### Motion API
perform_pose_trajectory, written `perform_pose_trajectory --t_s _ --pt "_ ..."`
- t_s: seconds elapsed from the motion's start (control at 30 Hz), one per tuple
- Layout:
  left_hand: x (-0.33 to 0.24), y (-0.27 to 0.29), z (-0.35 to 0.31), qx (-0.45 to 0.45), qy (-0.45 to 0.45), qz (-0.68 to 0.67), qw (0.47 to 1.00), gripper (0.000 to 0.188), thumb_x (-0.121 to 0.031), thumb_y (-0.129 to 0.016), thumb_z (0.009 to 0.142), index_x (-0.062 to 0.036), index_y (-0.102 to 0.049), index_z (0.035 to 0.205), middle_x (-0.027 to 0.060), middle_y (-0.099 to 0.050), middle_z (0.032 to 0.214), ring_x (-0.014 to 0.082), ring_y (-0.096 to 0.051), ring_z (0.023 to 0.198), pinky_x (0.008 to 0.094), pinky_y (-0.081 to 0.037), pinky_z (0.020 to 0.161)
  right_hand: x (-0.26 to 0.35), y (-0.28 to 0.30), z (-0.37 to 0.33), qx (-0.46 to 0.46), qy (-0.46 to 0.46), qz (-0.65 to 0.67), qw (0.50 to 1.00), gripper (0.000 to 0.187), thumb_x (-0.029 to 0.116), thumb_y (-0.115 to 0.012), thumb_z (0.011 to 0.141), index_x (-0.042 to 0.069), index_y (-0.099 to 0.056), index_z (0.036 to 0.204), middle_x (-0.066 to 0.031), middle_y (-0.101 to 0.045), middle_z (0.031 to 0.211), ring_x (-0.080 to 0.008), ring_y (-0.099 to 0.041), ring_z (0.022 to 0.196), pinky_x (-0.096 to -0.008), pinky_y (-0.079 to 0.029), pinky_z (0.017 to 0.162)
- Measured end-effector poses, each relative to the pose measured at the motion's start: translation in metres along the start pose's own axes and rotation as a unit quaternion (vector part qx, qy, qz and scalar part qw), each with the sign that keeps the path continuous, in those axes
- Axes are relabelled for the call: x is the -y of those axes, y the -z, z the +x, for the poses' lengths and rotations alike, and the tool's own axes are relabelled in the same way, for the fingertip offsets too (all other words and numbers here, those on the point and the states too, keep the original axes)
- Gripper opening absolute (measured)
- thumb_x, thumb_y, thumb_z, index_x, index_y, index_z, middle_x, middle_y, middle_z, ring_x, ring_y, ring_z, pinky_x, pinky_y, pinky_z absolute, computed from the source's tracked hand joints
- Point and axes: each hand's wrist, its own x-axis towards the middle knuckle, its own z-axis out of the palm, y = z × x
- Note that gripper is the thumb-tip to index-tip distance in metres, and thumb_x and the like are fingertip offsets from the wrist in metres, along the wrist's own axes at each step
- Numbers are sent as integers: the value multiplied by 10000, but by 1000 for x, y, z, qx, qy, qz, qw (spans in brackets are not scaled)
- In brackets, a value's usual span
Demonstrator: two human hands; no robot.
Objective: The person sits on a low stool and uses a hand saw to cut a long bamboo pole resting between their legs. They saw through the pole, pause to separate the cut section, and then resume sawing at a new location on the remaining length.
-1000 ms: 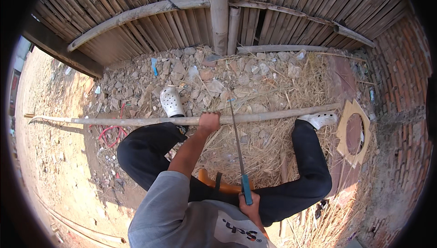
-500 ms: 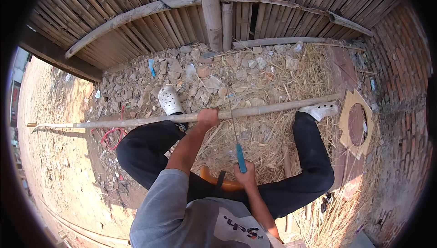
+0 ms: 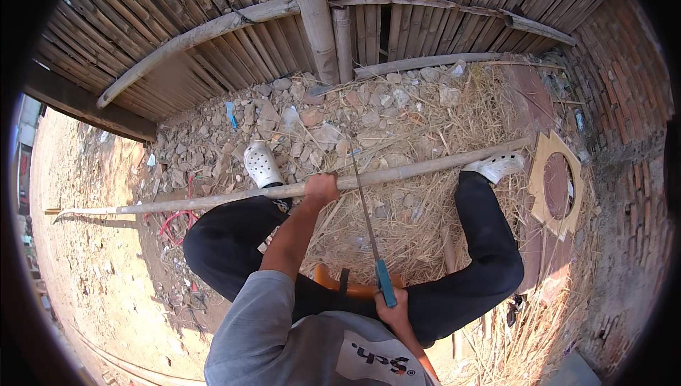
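I see left hand [image 3: 322,188] wrapped round pole [image 3: 408,171], near ground [image 3: 78,265] left edge to right shoe [image 3: 495,166], right hand [image 3: 394,308] clenching saw handle [image 3: 385,283]; blade [image 3: 366,209] could skip into left hand if pole rolls

Pole [image 3: 397,173]: smooth, matt wood
Saw blade [image 3: 369,223], across pole: dull metal
Saw handle [image 3: 385,283], pole's near side: plastic
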Motion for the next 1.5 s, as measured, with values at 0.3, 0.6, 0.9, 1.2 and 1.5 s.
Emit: perform_pose_trajectory --t_s 0.3,0.6,0.9,1.2,1.5 --pt "-13 4 -14 47 -1 9 999 378 -234 -613 741 -83 -649 1086 154 -703 1034 304 -682 969 401 -539 849 -28 -26 53 -25 -27 21 999 142 53 -642 775 1 -568 666 -80 -481 507 -91 -487 480 -304 -418 480" --pt "-10 3 -5 39 -1 2 999 392 -219 -618 734 -72 -654 1096 170 -703 1011 330 -686 942 422 -547 829 -16 -40 33 34 23 -62 997 175 69 -620 778 11 -534 637 -43 -476 512 -74 -480 485 -298 -410 474" --pt "-4 7 -10 31 15 -12 999 387 -217 -614 737 -75 -651 1095 159 -704 1005 323 -684 951 417 -547 831 20 5 -18 10 6 1 1000 195 89 -617 818 -4 -548 662 -59 -488 524 -71 -486 515 -289 -396 471" --pt "-4 10 -5 23 11 -1 1000 359 -233 -620 737 -85 -676 1059 165 -703 1022 322 -685 950 404 -543 838 18 -2 -21 -10 12 17 1000 141 19 -623 775 -3 -548 658 -36 -499 529 -75 -488 510 -279 -402 488" --pt "-12 8 -16 53 21 -6 998 378 -244 -636 724 -93 -674 1068 165 -701 1024 320 -683 952 410 -543 841 -10 -25 48 -13 -22 40 999 164 44 -596 797 1 -548 646 6 -488 544 -49 -460 524 -273 -380 475"
